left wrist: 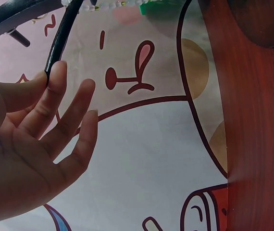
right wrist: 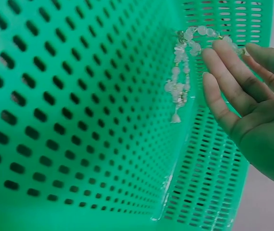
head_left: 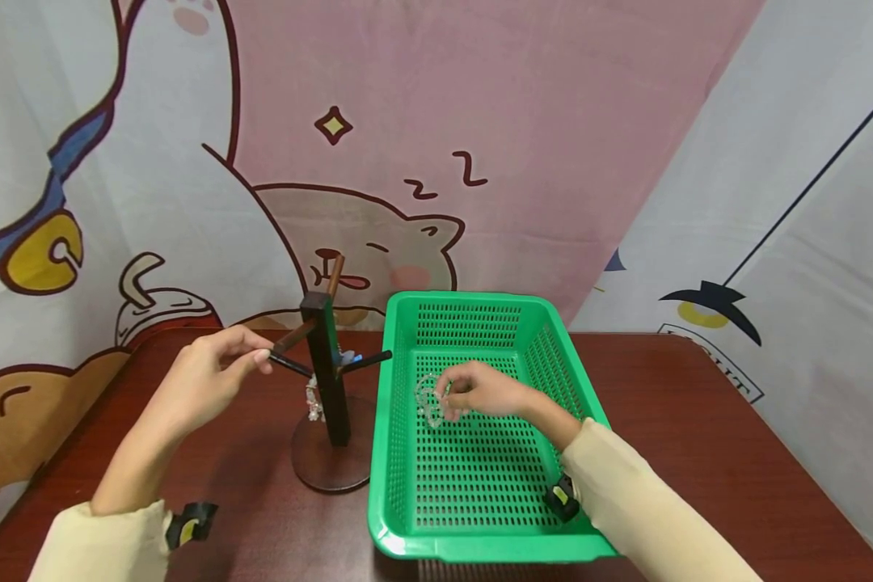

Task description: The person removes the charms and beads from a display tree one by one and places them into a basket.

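A: Where was the right hand (head_left: pixel 480 394)?

B: Inside the green basket (head_left: pixel 473 315); it pinched a clear bead bracelet (head_left: pixel 431 402) by its fingertips; the beads hung down near the basket floor, at about 9 o'clock from the hand.

A: And the left hand (head_left: pixel 204 376)?

B: It pinched a black peg (head_left: pixel 289 364) of the dark wooden stand (head_left: pixel 329 380); the other fingers were spread; the stand stood on the worktop (head_left: pixel 698 420), just at 9 o'clock of the basket; another bracelet (head_left: pixel 314 401) hung on it.

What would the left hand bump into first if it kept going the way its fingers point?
Probably the wooden stand: the left hand already pinches one black peg, and its fingers point toward the post.
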`<move>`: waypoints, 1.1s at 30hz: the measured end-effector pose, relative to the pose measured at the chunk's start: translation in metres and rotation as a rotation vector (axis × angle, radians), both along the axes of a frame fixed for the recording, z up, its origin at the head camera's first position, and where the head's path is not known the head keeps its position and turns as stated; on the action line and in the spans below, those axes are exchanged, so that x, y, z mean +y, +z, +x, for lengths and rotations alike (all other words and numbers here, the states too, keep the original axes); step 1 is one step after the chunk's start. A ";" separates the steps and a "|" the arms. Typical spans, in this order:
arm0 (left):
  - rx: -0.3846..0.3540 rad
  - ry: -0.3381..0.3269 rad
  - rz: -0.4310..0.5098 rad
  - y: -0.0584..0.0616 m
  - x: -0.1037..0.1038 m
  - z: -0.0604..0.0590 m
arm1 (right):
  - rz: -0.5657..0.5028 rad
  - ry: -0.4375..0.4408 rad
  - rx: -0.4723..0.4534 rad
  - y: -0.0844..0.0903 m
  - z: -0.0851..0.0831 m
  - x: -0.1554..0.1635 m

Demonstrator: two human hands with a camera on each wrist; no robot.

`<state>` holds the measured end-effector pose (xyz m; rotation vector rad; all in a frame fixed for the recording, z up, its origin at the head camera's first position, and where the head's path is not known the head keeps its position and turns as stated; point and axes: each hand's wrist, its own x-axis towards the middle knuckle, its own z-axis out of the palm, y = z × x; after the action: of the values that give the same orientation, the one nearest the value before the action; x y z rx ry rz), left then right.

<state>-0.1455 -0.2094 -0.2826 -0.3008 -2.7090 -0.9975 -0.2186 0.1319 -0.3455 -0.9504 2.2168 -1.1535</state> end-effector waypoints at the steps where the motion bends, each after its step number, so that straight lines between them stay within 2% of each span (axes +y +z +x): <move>1: -0.001 0.002 -0.001 0.000 0.000 0.000 | 0.014 -0.013 0.007 -0.001 0.000 0.000; 6: -0.012 0.009 -0.001 0.002 0.000 0.001 | 0.062 -0.136 0.045 -0.005 -0.002 0.002; 11: -0.010 0.007 -0.002 0.002 0.000 0.001 | 0.053 -0.252 0.052 -0.005 -0.004 0.004; 22: -0.005 0.004 0.002 0.001 0.000 0.001 | 0.005 -0.243 0.028 -0.003 -0.005 0.004; 33: -0.003 -0.004 0.010 0.000 0.000 0.000 | -0.014 -0.183 0.043 0.012 -0.002 0.002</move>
<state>-0.1451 -0.2093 -0.2826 -0.3041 -2.7062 -1.0129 -0.2204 0.1341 -0.3333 -0.7977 2.3732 -1.2410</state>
